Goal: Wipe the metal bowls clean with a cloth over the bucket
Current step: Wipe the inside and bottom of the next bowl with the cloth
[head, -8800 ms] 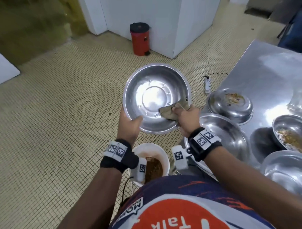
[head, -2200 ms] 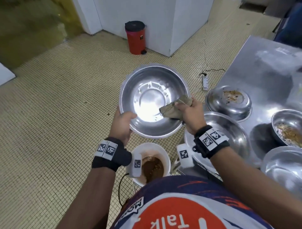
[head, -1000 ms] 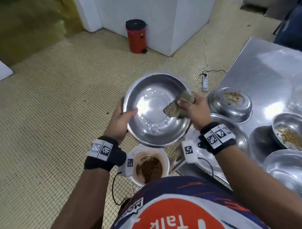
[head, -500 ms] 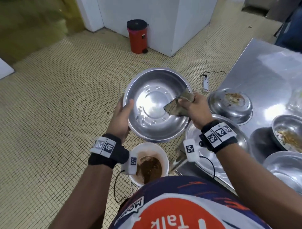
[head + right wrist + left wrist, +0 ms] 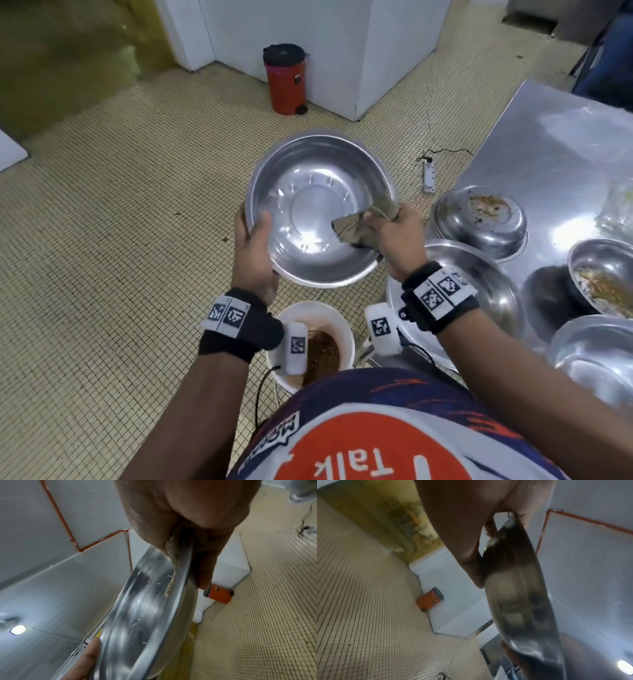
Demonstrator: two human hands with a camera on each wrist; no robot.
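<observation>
Gripping the bowl [image 5: 318, 209] rim, both hands; cloth [image 5: 356, 228] inside.

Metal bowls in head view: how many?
5. One held over the bucket; four on the table: inverted, large near edge, food-soiled right, bottom right. More may sit out of frame.
</observation>
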